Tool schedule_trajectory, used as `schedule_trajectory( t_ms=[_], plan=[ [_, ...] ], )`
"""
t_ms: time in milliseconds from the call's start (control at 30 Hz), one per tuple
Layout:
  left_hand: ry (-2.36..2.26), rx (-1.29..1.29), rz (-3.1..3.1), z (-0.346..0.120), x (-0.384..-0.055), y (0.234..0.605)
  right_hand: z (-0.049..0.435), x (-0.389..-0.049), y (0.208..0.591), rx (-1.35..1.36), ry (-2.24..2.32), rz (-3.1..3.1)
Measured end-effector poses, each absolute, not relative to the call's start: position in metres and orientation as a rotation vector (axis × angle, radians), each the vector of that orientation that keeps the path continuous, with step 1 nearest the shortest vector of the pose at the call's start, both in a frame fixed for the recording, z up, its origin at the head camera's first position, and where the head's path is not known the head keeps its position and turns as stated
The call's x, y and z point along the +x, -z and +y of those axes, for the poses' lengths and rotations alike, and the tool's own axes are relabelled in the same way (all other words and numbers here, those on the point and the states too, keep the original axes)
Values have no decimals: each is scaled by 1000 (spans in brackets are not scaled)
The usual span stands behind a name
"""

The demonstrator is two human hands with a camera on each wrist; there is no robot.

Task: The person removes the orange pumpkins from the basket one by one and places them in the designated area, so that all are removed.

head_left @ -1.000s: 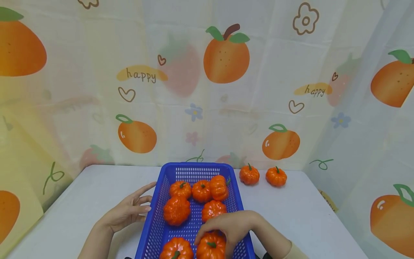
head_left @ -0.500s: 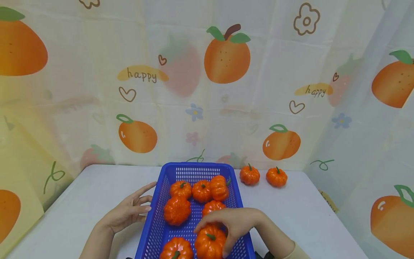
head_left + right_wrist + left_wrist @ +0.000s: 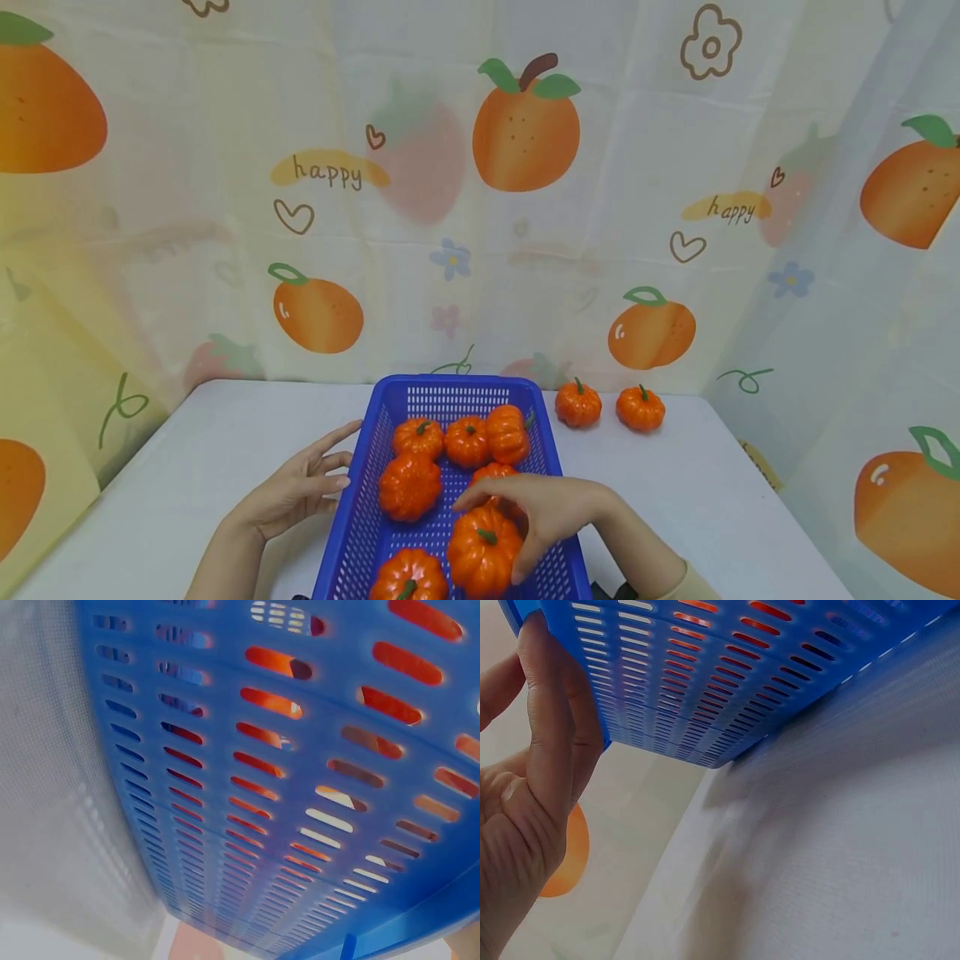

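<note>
A blue perforated plastic basket (image 3: 347, 508) holds several small orange toy pumpkins with green stems. Over its right side reaches my right hand (image 3: 551, 508), fingers and thumb curved round a pumpkin (image 3: 482, 554) in the near right part. Whether that pumpkin touches the basket floor cannot be told. Just behind it, another pumpkin (image 3: 491, 473) is partly covered by the hand. My left hand (image 3: 292, 487) is at the basket's left side, fingers loosely spread. In the left wrist view a fingertip of the left hand (image 3: 547, 727) touches the basket's rim. Only the basket's slotted wall (image 3: 225, 787) fills most of the right wrist view.
Two more pumpkins, one by the basket (image 3: 578, 405) and one farther right (image 3: 641, 408), stand on the white table (image 3: 697, 492) near its back edge. A fruit-printed curtain (image 3: 525, 275) hangs behind the table. Inside the basket, a pumpkin (image 3: 408, 577) lies near left.
My right hand and the pumpkin in it have shifted slightly away from me and a little to the left. My left hand and the basket stay in place.
</note>
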State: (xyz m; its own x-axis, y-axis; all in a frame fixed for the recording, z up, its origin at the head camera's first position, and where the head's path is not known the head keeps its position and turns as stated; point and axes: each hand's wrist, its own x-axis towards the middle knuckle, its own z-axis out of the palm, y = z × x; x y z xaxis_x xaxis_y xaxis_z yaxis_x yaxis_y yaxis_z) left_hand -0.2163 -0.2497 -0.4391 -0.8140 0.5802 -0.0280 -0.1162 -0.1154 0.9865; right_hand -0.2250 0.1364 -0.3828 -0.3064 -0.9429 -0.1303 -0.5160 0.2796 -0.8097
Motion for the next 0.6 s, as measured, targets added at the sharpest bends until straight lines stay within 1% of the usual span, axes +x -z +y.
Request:
schedule_trajectory(
  t_ms=[400,600],
  plan=[
    [-1983,513,1690,-250,-216,439,148,-231,377,-1215,1055,2033],
    [-1983,506,1696,-250,-215,439,159,-236,373,-1105,1238,1995]
  ],
)
